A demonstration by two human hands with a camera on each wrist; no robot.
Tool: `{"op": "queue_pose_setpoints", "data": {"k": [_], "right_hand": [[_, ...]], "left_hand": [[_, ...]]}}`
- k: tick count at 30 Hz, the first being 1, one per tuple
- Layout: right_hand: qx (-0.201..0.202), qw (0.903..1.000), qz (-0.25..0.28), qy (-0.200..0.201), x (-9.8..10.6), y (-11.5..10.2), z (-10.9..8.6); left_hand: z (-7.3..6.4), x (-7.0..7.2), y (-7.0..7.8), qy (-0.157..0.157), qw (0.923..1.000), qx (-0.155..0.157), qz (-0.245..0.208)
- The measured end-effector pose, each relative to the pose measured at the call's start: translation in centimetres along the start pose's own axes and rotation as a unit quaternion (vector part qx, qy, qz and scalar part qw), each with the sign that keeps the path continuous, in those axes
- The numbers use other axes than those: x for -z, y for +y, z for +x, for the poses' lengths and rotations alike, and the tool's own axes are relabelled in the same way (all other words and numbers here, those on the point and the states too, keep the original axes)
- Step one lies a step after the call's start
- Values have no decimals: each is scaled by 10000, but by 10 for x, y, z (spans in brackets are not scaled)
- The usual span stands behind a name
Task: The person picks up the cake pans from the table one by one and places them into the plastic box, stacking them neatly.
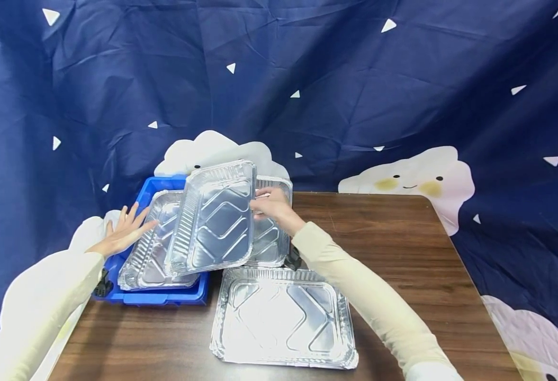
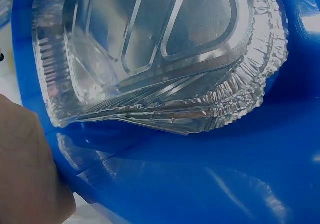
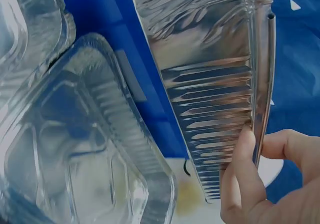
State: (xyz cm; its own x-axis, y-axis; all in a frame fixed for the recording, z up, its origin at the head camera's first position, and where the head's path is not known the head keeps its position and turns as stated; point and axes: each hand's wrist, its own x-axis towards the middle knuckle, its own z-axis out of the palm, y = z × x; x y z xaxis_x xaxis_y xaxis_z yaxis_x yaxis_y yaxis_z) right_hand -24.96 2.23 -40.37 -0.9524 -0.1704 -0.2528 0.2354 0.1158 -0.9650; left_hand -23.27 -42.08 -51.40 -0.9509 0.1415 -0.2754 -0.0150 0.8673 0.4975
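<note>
A rectangular aluminium foil tray point(image 1: 224, 227) is held tilted over the right side of a blue plastic bin point(image 1: 160, 299). My right hand point(image 1: 274, 205) pinches its right rim; in the right wrist view the thumb and fingers point(image 3: 245, 146) grip that rim from both sides. My left hand point(image 1: 125, 231) is spread over the bin's left edge, holding nothing. Beneath it, another foil tray point(image 1: 147, 264) lies in the bin, its crumpled corner point(image 2: 235, 103) showing in the left wrist view. The held tray partly covers the one in the bin.
Right of the bin stands another foil tray point(image 1: 269, 246), partly hidden by the held one. One more foil tray point(image 1: 284, 323) lies at the front of the brown wooden table point(image 1: 403, 254). A dark blue curtain point(image 1: 355, 79) with clouds hangs behind.
</note>
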Motion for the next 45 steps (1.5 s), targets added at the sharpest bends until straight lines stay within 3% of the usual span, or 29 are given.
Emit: {"op": "queue_pose_setpoints", "data": {"k": [5,11,16,22,29,38,42,45], "right_hand": [[-57,9999,-149,33,-30,4,4],[-29,9968,-771,193,-65,8,11],[-213,9967,-717,316,-90,16,18],[-113,9958,-805,422,-116,26,22],[41,9923,-1091,589,-136,37,24],[124,9940,-889,627,-149,48,27],[406,9854,-1505,690,-151,49,25],[736,9611,-2570,687,-151,48,21]], "left_hand": [[2,-1,-4,54,10000,29,5],[2,0,-4,86,10000,51,-5],[0,1,-4,71,10000,0,50],[-1,1,-4,65,9999,39,74],[0,1,0,179,9998,88,5],[1,-1,3,228,9997,52,101],[-2,0,5,264,9996,38,92],[-3,1,5,252,9996,29,82]]}}
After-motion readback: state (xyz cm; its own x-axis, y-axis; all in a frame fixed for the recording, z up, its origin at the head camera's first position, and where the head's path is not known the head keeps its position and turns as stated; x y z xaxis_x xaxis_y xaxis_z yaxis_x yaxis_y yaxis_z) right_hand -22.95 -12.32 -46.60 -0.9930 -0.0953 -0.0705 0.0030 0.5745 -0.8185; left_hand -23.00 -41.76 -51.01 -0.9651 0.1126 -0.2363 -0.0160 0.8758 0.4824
